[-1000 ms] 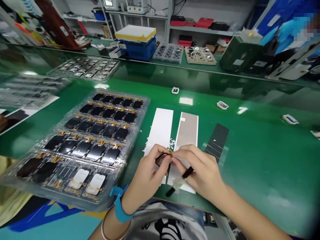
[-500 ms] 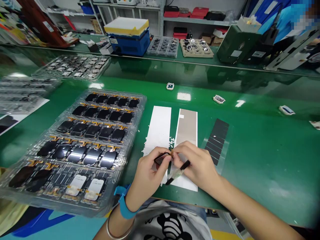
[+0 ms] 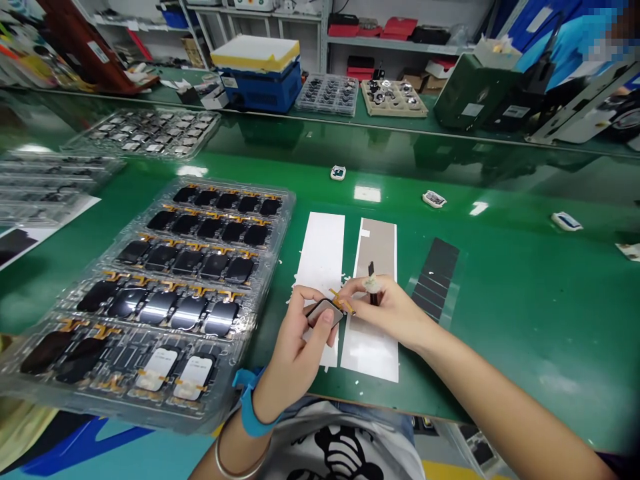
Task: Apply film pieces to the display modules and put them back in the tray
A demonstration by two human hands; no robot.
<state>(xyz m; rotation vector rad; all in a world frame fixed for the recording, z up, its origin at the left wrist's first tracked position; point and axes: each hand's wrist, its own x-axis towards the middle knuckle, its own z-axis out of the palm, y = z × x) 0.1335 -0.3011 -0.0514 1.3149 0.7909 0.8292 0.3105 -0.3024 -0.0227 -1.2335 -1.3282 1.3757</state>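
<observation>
My left hand (image 3: 300, 340) is closed on a small display screen (image 3: 324, 313) with a dark rim and a greyish face, the thumb lying across it. An orange flex cable (image 3: 336, 293) sticks out of the screen's far right side. At that cable are the closed thumb and fingertips of my right hand (image 3: 385, 303); whether they pinch it is hard to tell. A slim black tool (image 3: 371, 283) with a pale wrapped middle stands up between my right fingers. Under the hands lie a white strip sheet (image 3: 323, 243) and a grey-faced strip sheet (image 3: 379, 250).
A clear tray (image 3: 260, 280) of dark screens stands on the left. On the right lies a sheet of black stickers (image 3: 435, 277). Several small white casings, one casing (image 3: 434, 199) among them, sit farther back. A blue box (image 3: 263, 83) is on the rear ledge.
The screen has tilted so its face shows more, and the orange cable is now visible. My right hand has turned, swinging the black tool from lying low to standing up.
</observation>
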